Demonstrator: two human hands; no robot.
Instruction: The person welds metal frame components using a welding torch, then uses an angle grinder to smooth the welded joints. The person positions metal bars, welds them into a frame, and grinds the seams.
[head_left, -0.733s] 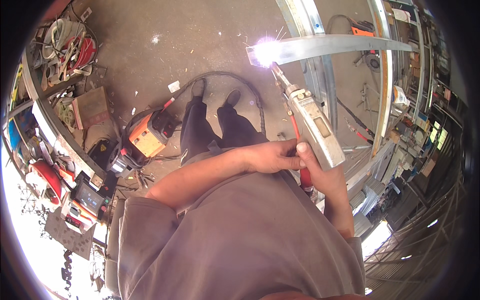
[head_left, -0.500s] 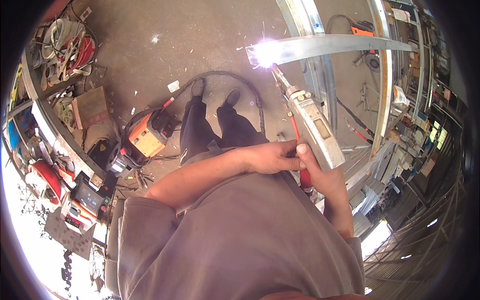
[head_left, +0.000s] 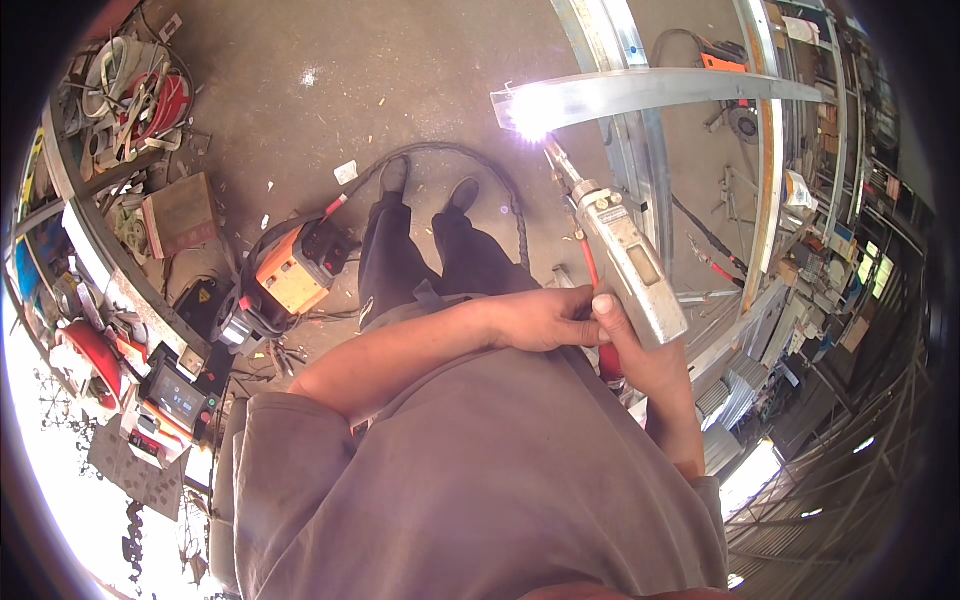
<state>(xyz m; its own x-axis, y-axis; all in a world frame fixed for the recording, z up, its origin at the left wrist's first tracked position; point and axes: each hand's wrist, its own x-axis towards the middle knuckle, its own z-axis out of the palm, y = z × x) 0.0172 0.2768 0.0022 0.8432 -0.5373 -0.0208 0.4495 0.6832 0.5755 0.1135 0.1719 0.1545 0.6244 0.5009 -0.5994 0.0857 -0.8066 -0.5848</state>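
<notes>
My right hand [head_left: 645, 362] is closed around the grip of a grey, boxy handheld welding torch [head_left: 632, 258], its thumb on the near side. My left hand [head_left: 548, 318] is closed at the same grip, touching the right thumb; its fingertips are partly hidden. A red hose [head_left: 588, 262] runs along the torch's left side. The narrow nozzle points away from me at the near edge of a flat, silvery metal strip [head_left: 670, 92]. Intense white-violet light flares there, hiding the nozzle tip and the strip's left part.
Long metal profiles [head_left: 640, 165] lie beneath the strip. An orange-black machine [head_left: 298, 268] stands left of my legs, with a dark cable [head_left: 515, 190] looping past my feet. Cluttered shelving [head_left: 140, 285] lines the left; stacked metal stock [head_left: 745, 385] lies at right.
The torch and the flare have shifted very slightly toward me along the strip's end. The sparks above the flare have thinned. Both hands keep their hold.
</notes>
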